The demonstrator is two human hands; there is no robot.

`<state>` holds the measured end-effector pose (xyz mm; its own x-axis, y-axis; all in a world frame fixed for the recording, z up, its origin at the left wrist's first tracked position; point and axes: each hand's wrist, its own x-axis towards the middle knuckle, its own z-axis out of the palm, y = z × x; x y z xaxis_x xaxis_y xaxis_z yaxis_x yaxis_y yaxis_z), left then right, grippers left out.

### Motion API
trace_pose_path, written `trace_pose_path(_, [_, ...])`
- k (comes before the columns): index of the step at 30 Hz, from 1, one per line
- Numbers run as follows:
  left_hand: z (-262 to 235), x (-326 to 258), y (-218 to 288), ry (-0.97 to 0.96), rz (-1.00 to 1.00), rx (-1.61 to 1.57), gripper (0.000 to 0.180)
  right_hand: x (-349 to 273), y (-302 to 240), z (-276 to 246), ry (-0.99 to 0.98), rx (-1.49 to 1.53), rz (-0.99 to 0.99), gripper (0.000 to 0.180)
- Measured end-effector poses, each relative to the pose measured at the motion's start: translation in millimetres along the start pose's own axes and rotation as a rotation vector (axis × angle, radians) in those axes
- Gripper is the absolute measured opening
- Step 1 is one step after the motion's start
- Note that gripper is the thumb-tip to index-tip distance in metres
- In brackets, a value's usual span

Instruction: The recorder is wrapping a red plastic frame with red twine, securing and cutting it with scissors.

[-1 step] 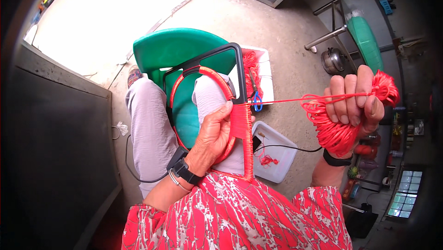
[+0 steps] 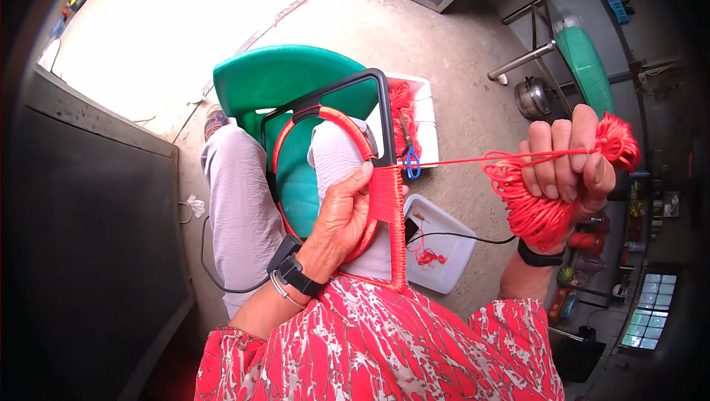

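Observation:
A black rectangular frame (image 2: 384,109) with a round ring inside stands over my lap, partly wound in red cord. My left hand (image 2: 344,205) is closed on the frame's right side, thumb lying on the red winding (image 2: 386,197) and fingers mostly hidden behind. From that winding a single taut red cord (image 2: 451,160) runs right to my raised right hand (image 2: 558,160). Fingers curled, the right hand grips a looped hank of red cord (image 2: 529,205), which bulges out on both sides of the fist.
Beyond the frame is a green plastic chair (image 2: 274,72). A white box (image 2: 425,109) holds red cord and blue-handled scissors (image 2: 412,164). Beside my right thigh, a white tray (image 2: 458,253) contains cord scraps and a dark object. A metal pot (image 2: 532,98) sits near a green stool (image 2: 584,68).

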<state>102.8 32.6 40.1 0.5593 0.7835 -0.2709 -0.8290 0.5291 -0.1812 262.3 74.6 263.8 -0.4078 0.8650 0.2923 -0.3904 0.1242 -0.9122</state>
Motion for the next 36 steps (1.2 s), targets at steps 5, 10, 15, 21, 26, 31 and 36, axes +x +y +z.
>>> trace_pose_path(5, [-4.4,2.1,-2.3,-0.005,0.092,-0.009,0.027,-0.3,1.7,-0.8,0.018,-0.018,-0.024,0.025])
trace_pose_path(10, [2.6,0.7,-1.4,-0.063,0.008,-0.066,0.029,-0.1,-2.3,1.8,-0.003,-0.014,-0.026,0.024])
trace_pose_path(15, [9.4,-1.0,4.0,-0.119,-0.050,0.211,0.035,-0.3,-0.8,13.4,-0.055,0.063,0.085,0.024])
trace_pose_path(21, [16.3,7.6,-1.1,-0.024,-0.050,0.400,0.023,16.4,19.3,29.2,-0.291,0.293,0.207,0.016])
trace_pose_path(26, [5.7,7.7,2.7,0.010,-0.102,0.503,0.019,-35.2,109.0,72.6,-0.363,-0.553,0.108,0.027])
trace_pose_path(31, [10.0,1.9,5.9,-0.089,-0.117,0.359,0.028,-24.6,104.7,103.9,-0.483,0.043,0.198,0.028])
trace_pose_path(36, [11.0,3.2,3.7,-0.123,-0.159,0.215,0.033,-36.9,64.9,78.4,-0.554,0.121,0.067,0.017])
